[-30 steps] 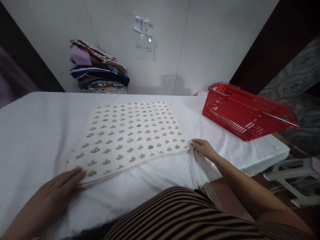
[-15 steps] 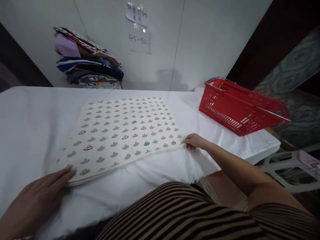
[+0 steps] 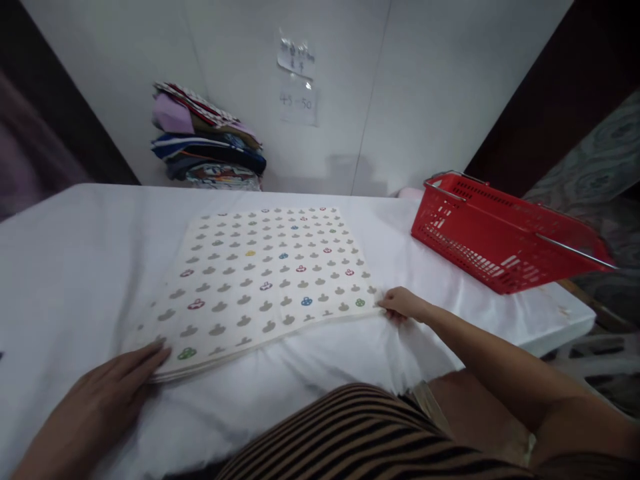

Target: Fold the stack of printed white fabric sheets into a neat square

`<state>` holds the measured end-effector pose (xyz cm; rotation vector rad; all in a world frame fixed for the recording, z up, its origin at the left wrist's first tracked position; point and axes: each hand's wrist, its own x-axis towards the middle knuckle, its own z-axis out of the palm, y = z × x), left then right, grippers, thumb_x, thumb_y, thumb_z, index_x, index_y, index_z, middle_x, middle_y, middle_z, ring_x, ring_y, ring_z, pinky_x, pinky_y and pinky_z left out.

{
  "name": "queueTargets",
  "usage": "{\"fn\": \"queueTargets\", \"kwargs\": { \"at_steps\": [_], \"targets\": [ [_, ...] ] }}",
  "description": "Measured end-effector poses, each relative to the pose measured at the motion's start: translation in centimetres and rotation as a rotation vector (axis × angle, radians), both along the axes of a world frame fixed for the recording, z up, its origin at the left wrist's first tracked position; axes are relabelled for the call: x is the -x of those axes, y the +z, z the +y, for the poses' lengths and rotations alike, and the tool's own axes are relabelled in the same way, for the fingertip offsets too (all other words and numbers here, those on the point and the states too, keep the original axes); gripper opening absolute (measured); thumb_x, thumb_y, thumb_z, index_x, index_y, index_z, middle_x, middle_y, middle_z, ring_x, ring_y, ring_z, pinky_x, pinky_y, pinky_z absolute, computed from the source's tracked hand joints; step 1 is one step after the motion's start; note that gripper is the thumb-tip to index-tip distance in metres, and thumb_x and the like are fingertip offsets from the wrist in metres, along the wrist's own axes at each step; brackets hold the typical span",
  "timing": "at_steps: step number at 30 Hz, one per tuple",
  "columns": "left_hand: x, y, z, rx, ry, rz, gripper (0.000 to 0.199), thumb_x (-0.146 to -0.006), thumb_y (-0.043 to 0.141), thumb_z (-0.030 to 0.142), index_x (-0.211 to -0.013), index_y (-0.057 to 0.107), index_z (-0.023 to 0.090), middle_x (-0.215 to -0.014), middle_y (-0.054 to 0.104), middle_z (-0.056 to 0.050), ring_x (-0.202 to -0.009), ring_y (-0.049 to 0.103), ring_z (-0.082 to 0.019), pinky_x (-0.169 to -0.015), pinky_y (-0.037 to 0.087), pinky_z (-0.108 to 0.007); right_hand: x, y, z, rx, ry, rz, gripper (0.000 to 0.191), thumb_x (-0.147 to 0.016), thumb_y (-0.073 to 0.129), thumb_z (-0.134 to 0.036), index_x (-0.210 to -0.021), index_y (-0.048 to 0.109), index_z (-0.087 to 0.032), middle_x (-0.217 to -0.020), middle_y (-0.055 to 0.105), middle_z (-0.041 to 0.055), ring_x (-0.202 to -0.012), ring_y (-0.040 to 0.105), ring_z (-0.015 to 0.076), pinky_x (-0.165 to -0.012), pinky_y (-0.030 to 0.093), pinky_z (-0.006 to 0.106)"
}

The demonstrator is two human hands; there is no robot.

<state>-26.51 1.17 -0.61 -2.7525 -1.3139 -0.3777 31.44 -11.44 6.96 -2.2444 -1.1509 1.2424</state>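
A folded white cloth [image 3: 273,267] printed with grey mushroom-like shapes, a few of them coloured, lies flat on the white-covered table. Several layers show along its near edge. At the near left corner, my left hand [image 3: 103,403] has its fingers over the top of the cloth and closed on the corner; its thumb is hidden. My right hand [image 3: 404,305] pinches the near right corner between thumb and curled fingers. Between the two hands the near edge runs slightly curved.
A red plastic basket [image 3: 500,233] with metal handles stands on the right of the table [image 3: 65,267]. Behind the table's far edge, on the left, is a pile of folded clothes [image 3: 210,143]. Paper signs [image 3: 297,103] hang on the wall.
The whole view has shifted, so things appear farther right and a little lower. Both hands stay at the same corners of the cloth, which looks unchanged.
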Motion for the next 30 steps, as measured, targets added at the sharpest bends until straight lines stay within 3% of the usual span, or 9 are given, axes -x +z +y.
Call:
{"fn": "queueTargets", "kwargs": {
  "at_steps": [4, 10, 14, 17, 20, 24, 27, 30],
  "targets": [
    [-1.1, 1.5, -1.3, -0.056, 0.029, 0.067, 0.044, -0.075, 0.044, 0.024, -0.117, 0.054, 0.032, -0.124, 0.055, 0.002, -0.108, 0.054, -0.021, -0.092, 0.042, -0.035, 0.3, -0.2, 0.2, 0.007, 0.017, -0.036, 0.028, -0.073, 0.060, -0.038, -0.059, 0.049, -0.017, -0.047, 0.058, -0.0006, -0.033, 0.048, 0.0084, -0.030, 0.027, 0.018],
    [-2.9, 3.8, -2.7, -0.141, 0.055, 0.104, 0.044, -0.074, 0.041, 0.019, -0.115, 0.057, 0.025, -0.121, 0.057, -0.003, -0.108, 0.053, -0.021, -0.091, 0.042, -0.035, 0.5, -0.1, 0.2, -0.019, 0.014, 0.078, 0.023, -0.070, 0.061, -0.032, -0.060, 0.045, -0.018, -0.045, 0.050, -0.0047, -0.035, 0.042, 0.0060, -0.032, 0.020, 0.016],
    [-3.2, 4.6, -3.0, -0.192, 0.088, 0.079, 0.036, -0.073, 0.041, 0.023, -0.101, 0.064, 0.022, -0.108, 0.064, -0.006, -0.100, 0.058, -0.023, -0.088, 0.044, -0.036, 1.2, 0.2, -0.2, -0.114, -0.077, 0.159, 0.020, -0.069, 0.058, -0.029, -0.062, 0.043, -0.018, -0.049, 0.050, -0.0041, -0.040, 0.043, 0.0065, -0.035, 0.026, 0.016],
    [-2.8, 4.9, -2.8, -0.156, 0.048, 0.061, 0.027, -0.075, 0.045, 0.027, -0.093, 0.065, 0.023, -0.097, 0.067, -0.004, -0.092, 0.060, -0.022, -0.088, 0.043, -0.037, 1.2, 0.8, -0.5, -0.098, -0.139, 0.292, 0.019, -0.069, 0.057, -0.033, -0.065, 0.044, -0.019, -0.054, 0.054, -0.0013, -0.045, 0.049, 0.0089, -0.037, 0.033, 0.017],
    [-3.4, 5.7, -3.0, -0.167, -0.017, 0.004, 0.022, -0.077, 0.048, 0.028, -0.091, 0.063, 0.025, -0.093, 0.067, -0.001, -0.087, 0.061, -0.021, -0.092, 0.039, -0.038, -0.6, 1.9, -0.6, -0.146, -0.188, 0.361, 0.020, -0.069, 0.058, -0.035, -0.067, 0.044, -0.020, -0.053, 0.051, -0.0028, -0.046, 0.049, 0.0087, -0.042, 0.039, 0.018],
    [-7.3, 7.4, -5.3, -0.124, -0.106, -0.045, 0.022, -0.077, 0.046, 0.018, -0.090, 0.060, 0.029, -0.089, 0.065, 0.003, -0.082, 0.060, -0.016, -0.095, 0.036, -0.037, -4.9, 2.7, -1.1, -0.268, -0.277, 0.294, 0.020, -0.067, 0.059, -0.035, -0.075, 0.046, -0.023, -0.057, 0.051, -0.0035, -0.048, 0.052, 0.0101, -0.049, 0.045, 0.021],
    [-10.4, 7.9, -7.5, -0.018, -0.184, -0.076, 0.030, -0.071, 0.041, 0.006, -0.084, 0.058, 0.026, -0.079, 0.063, 0.003, -0.077, 0.057, -0.014, -0.093, 0.036, -0.036, -7.0, 1.7, -1.7, -0.188, -0.290, 0.244, 0.017, -0.066, 0.059, -0.034, -0.076, 0.049, -0.024, -0.056, 0.051, -0.0023, -0.045, 0.051, 0.0106, -0.046, 0.044, 0.022],
    [-11.7, 7.8, -8.5, 0.044, -0.176, -0.081, 0.027, -0.069, 0.041, 0.004, -0.080, 0.057, 0.023, -0.078, 0.061, 0.000, -0.075, 0.054, -0.015, -0.081, 0.041, -0.032, -7.5, -0.1, -2.5, -0.143, -0.243, 0.192, 0.012, -0.066, 0.058, -0.033, -0.073, 0.052, -0.025, -0.056, 0.052, 0.0002, -0.046, 0.052, 0.0116, -0.045, 0.043, 0.023]
  ]
}}
